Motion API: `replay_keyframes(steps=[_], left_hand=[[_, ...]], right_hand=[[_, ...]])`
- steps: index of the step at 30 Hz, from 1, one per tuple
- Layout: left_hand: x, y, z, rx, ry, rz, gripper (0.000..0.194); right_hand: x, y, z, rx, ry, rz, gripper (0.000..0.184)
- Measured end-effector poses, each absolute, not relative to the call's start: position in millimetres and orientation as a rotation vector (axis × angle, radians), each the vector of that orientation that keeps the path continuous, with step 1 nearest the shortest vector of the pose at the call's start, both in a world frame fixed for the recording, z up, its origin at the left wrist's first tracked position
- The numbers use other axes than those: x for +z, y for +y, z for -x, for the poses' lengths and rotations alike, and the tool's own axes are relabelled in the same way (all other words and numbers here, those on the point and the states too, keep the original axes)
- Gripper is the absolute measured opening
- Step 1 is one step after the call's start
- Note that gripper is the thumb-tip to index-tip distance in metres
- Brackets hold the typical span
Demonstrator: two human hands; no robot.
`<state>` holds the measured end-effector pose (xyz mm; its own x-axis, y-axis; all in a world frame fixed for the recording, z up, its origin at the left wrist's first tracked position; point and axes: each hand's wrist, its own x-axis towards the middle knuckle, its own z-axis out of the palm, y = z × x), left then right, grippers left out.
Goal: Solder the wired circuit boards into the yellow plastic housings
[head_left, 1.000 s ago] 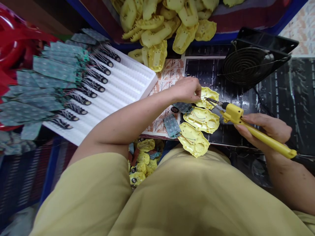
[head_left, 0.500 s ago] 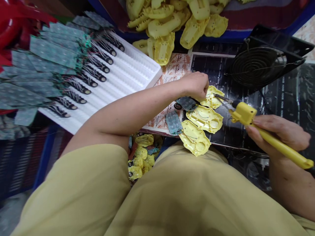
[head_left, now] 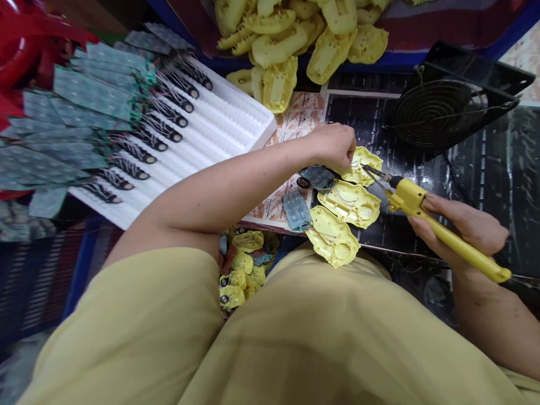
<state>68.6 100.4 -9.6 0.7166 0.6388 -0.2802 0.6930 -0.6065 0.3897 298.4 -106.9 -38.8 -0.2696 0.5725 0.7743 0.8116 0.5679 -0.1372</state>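
Head view: the right hand (head_left: 472, 226) is gripping a yellow soldering tool (head_left: 410, 199), fingers clamped on its handle (head_left: 468, 249). The tip (head_left: 365, 166) is overlying the farthest yellow shell (head_left: 371, 157), which is lying on the black table (head_left: 405, 228). The left hand (head_left: 335, 145) is resting at that shell's left edge; what its fingers are pinching, if anything, cannot be told.

I had moderate, fairly even light, with pale glare streaking the right of the black tabletop (head_left: 502, 169) and a highlight on the red plastic (head_left: 25, 62). The yellow shells (head_left: 350, 203) read clearly; the circuit boards (head_left: 93, 90) looked soft, the lower-left corner dim, edges stretched wide.
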Motion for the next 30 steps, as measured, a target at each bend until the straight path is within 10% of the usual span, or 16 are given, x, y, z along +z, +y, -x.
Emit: replay_keyframes(steps=[30], left_hand=[[-15.8, 106.0, -54.9, -0.171, 0.817, -2.611, 0.029]], right_hand=[[-83.4, -112.0, -306.2, -0.415, -1.613, 1.224, 0.036]])
